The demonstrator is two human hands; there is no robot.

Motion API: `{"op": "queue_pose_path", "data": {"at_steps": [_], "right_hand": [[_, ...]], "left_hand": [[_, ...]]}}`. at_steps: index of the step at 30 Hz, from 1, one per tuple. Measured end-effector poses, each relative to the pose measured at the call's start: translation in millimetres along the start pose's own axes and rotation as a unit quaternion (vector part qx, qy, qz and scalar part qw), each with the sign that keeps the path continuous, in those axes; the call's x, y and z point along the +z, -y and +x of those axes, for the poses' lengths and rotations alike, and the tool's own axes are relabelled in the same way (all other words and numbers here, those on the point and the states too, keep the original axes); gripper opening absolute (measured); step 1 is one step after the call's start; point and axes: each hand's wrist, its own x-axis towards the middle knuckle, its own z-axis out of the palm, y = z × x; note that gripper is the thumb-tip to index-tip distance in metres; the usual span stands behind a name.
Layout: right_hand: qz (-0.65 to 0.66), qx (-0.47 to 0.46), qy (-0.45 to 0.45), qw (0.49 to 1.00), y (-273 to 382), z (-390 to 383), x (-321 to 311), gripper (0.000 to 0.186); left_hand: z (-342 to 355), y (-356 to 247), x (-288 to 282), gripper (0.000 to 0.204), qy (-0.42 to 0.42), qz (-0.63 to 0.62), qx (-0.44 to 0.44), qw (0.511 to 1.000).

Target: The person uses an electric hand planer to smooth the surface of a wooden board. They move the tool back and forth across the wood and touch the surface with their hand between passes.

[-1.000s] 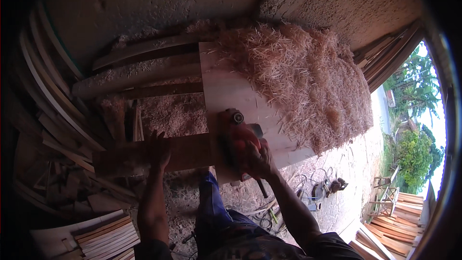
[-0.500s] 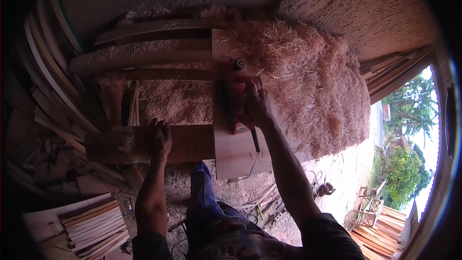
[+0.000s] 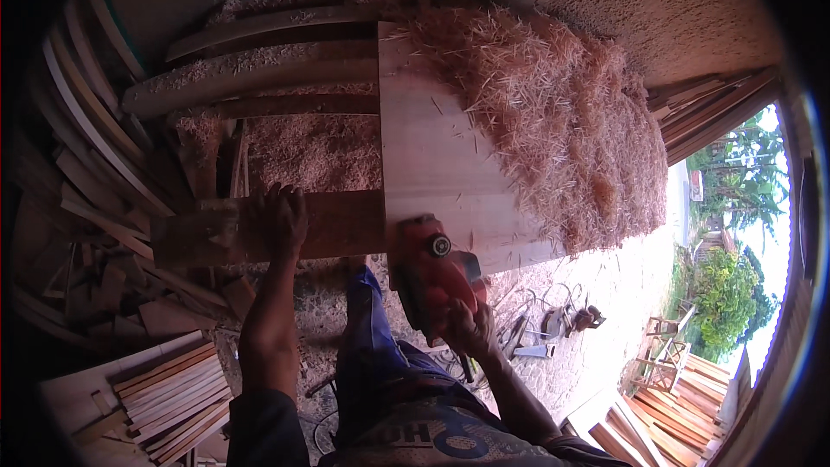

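My right hand [image 3: 469, 329] is wrapped around the rear handle of a red electric planer [image 3: 443, 281]. The planer is at the near edge of a wide pale board [image 3: 445, 156], its front end over the wood and its back toward my body. To the left, my left hand [image 3: 285, 214] grips a dark wooden plank [image 3: 341, 222], with its fingers bent over the far edge. That plank butts against the left edge of the pale board. The planer's underside is hidden.
A deep heap of wood shavings [image 3: 571, 138] covers the far right of the board. Long timbers [image 3: 259, 78] lie at the far left, and offcuts [image 3: 104, 285] pile up beside them. Tools and cords [image 3: 549, 337] are on the floor. Stacked slats [image 3: 177, 398] stand lower left.
My right hand has drawn the planer from the far part of the board to its near edge, baring pale wood. My left hand stays on the plank; the view has shifted slightly.
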Motion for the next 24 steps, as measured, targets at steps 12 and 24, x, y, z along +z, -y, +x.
{"op": "queue_pose_path", "data": {"at_steps": [12,24], "right_hand": [[-0.051,-0.163,-0.104,0.980,137.5,235.8,4.2,0.047],[-0.088,-0.119,-0.022,0.989,5.7,94.8,-0.5,0.041]], "left_hand": [[-1.8,-6.8,-2.4,0.033,-0.031,-0.064,-0.004,0.997],[8.3,-6.6,-14.3,0.030,0.108,0.027,0.106,0.988]]}}
